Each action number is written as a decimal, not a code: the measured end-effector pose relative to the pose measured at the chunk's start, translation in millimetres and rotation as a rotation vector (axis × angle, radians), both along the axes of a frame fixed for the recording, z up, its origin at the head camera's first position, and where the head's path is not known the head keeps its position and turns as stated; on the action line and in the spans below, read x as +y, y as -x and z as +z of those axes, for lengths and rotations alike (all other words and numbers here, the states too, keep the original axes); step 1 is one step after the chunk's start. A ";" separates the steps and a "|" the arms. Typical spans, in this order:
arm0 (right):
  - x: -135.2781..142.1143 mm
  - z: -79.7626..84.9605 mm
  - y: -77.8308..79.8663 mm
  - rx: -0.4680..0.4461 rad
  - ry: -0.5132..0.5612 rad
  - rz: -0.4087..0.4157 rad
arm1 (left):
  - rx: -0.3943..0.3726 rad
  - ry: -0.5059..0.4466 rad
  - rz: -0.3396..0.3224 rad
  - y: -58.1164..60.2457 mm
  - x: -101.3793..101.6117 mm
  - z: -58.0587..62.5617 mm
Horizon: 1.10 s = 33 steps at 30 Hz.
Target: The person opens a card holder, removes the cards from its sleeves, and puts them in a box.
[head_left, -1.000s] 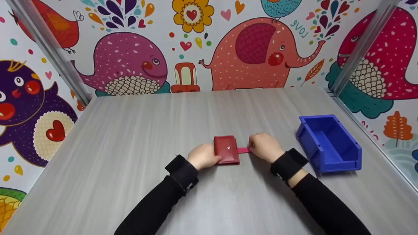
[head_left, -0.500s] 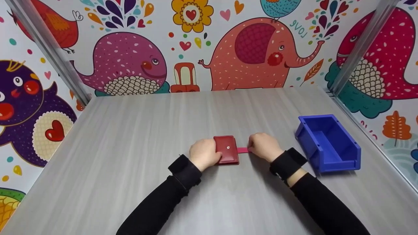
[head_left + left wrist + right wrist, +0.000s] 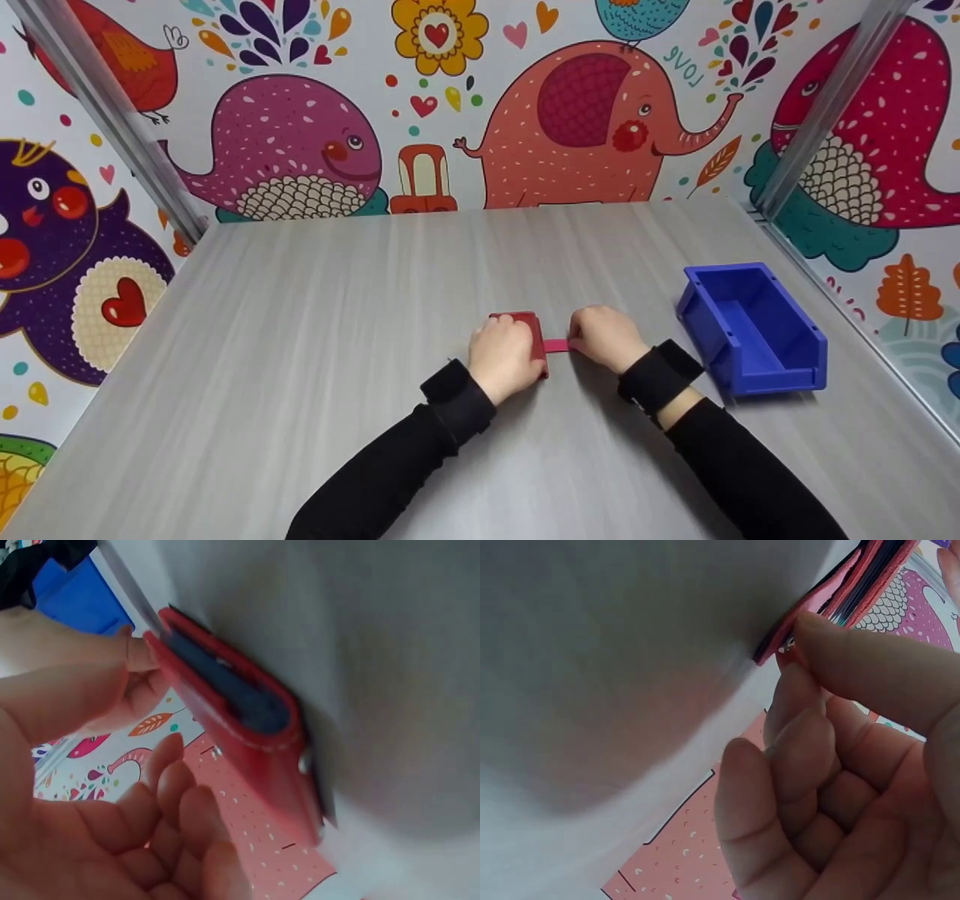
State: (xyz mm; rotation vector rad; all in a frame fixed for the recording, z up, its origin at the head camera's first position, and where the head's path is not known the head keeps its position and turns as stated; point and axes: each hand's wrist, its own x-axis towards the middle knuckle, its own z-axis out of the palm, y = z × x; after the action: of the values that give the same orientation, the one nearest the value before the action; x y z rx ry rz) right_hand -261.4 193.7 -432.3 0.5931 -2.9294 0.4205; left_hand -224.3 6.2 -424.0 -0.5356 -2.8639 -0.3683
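A small red wallet (image 3: pixel 538 336) lies on the table, partly hidden under my left hand (image 3: pixel 506 361). In the left wrist view the wallet (image 3: pixel 236 739) shows its folded edge, a dark inside and metal snaps. The left thumb reaches out and the other fingers are loosely bent, with a gap between them and the wallet. From the wallet's right side a pink strap (image 3: pixel 556 345) sticks out flat. My right hand (image 3: pixel 609 337) pinches the strap's end between thumb and forefinger; the right wrist view shows the thumb on the strap (image 3: pixel 826 594).
A blue plastic bin (image 3: pixel 776 381) stands on the table to the right, close to the right wrist. Cartoon-printed walls (image 3: pixel 435 165) enclose the back and sides of the grey table (image 3: pixel 337 300). Both wrists wear black bands (image 3: pixel 459 401).
My left hand has moved right, from the wallet's left edge to over its front, covering most of it. The right hand keeps its pinch on the strap, and the wallet stays in place.
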 end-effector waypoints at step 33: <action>-1.9 0.0 0.5 -0.014 -0.005 -0.035 | 0.117 0.037 -0.019 -2.0 3.2 4.7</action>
State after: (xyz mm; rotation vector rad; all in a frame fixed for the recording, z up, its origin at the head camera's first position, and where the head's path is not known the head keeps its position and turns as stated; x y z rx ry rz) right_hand -261.9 191.8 -432.3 0.5411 -2.9502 0.4148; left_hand -222.3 9.4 -419.3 -0.5720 -2.7597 -0.2782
